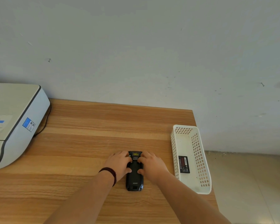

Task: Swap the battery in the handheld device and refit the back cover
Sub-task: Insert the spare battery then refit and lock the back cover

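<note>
A black handheld device (134, 179) lies face down on the wooden table (87, 143), its back cover up and its scanner window pointing away from me. My left hand (118, 164) holds its left side with bent fingers, index fingertip and thumb on the cover. My right hand (152, 165) mirrors this on the right side. Both index fingertips sit just below the scanner window. A black battery (184, 164) with a red label lies inside the white basket (199, 152), to the right of my right hand.
A white and grey printer (14, 120) stands at the table's left, with a black cable (45, 125) running behind it. The perforated basket sits along the table's right edge, beyond which is tiled floor. A grey wall backs the table.
</note>
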Demonstrator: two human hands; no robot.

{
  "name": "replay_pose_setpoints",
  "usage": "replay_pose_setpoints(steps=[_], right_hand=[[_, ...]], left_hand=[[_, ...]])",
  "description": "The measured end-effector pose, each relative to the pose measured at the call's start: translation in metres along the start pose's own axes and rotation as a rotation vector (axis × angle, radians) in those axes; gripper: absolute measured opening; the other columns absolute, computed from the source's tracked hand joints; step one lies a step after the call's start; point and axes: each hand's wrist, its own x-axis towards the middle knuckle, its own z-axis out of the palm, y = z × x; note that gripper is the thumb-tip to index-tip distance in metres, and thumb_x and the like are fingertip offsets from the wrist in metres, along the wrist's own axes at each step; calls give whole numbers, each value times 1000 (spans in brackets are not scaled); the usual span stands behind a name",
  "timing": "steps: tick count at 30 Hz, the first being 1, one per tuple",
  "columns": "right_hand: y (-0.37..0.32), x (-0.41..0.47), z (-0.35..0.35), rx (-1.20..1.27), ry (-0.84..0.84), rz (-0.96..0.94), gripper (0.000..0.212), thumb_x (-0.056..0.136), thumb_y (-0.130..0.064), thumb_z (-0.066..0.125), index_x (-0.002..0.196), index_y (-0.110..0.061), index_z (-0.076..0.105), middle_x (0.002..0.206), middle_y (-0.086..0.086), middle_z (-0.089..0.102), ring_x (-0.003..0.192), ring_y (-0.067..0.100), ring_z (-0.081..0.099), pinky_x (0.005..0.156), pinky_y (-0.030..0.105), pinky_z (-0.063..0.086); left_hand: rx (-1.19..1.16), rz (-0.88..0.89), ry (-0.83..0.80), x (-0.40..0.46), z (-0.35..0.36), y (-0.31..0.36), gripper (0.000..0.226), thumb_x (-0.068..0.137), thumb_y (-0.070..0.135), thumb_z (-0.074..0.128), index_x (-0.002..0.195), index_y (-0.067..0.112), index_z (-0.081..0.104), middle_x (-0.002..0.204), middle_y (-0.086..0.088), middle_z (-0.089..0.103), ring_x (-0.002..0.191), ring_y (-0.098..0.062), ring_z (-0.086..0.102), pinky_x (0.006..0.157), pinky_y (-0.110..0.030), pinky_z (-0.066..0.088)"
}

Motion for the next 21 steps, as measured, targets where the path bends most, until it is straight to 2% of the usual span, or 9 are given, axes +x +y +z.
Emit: replay_pose_setpoints(steps=[13,17,21], right_hand=[[6,3,1,50,23,31,48,84,-47,66,126,-27,54,133,-7,47,124,17,41,102,37,39],[8,5,-1,45,8,24,49,82,-48,67,125,-27,54,132,-7,48,124,17,41,101,38,40],[9,9,-2,64,-15,26,50,81,-48,68,123,-26,54,130,-7,48,123,16,40,101,37,40]], left_hand=[[56,35,-46,10,-6,-4,45,84,44,62,125,27,53,123,2,49,118,-20,43,101,-38,35],[37,52,-40,13,-7,-9,36,90,40,56,124,27,55,122,3,50,116,-19,46,99,-36,35],[7,40,-45,17,-8,-6,32,89,39,58,118,26,57,116,2,52,109,-19,48,93,-34,38]])
